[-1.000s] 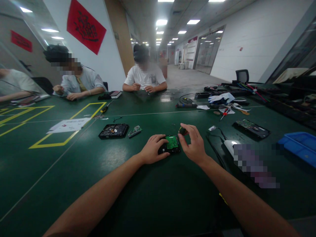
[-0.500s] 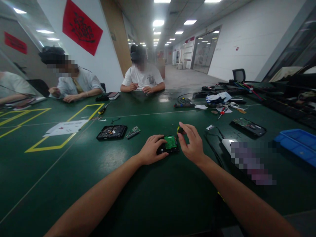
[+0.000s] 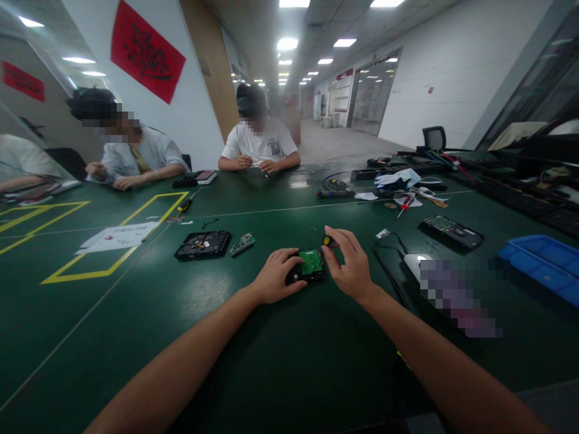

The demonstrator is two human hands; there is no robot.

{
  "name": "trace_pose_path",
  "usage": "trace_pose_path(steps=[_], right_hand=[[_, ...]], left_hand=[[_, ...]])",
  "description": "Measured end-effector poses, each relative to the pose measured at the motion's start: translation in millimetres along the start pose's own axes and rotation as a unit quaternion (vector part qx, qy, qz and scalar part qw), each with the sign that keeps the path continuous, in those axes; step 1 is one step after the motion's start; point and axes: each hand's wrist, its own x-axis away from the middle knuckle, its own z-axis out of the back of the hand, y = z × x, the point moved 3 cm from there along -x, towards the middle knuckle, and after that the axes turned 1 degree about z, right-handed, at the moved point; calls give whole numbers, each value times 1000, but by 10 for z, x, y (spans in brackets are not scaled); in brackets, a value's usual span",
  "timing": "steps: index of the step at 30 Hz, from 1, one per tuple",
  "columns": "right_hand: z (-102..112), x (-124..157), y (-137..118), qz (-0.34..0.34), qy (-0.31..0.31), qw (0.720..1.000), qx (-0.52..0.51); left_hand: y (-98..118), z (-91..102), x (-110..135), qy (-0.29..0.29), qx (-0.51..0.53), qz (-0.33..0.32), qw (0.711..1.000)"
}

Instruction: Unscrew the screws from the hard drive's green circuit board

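The left hand [image 3: 275, 277] is partly open and spans the left side of a hard drive [image 3: 314, 278], its thumb along the near edge and its fingers reaching over the top toward the green circuit board [image 3: 310, 261], holding the drive against the table [image 3: 271, 355]. The right hand [image 3: 353, 268] is nearly closed, thumb and fingertips pinching the short handle of a black-and-yellow screwdriver [image 3: 327, 240] just above the drive's right end; the shaft is too small and dark to make out. The drive lies flat, board side up, in front of the person, with an opened drive [image 3: 203, 245] and a loose circuit board [image 3: 243, 244] to its left. Compared with a second ago, the handle has turned in the right hand and shows more yellow, while the left hand keeps the same hold on the drive.
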Motion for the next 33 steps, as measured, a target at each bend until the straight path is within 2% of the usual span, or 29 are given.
trace_pose_path(steps=[5, 13, 18, 24, 33], right_hand=[[15, 11, 30, -5, 22, 1000, 18], [-15, 3, 12, 2, -15, 1000, -12], [-15, 16, 40, 2, 7, 1000, 0], [-28, 14, 47, -3, -14, 1000, -8], [-4, 5, 58, -2, 11, 1000, 6]], left_hand=[[-3, -8, 5, -1, 0, 1, 1000], [5, 9, 6, 0, -3, -3, 1000], [-14, -15, 7, 2, -6, 0, 1000], [-19, -28, 9, 2, -2, 0, 1000], [-40, -39, 9, 4, -1, -1, 1000]])
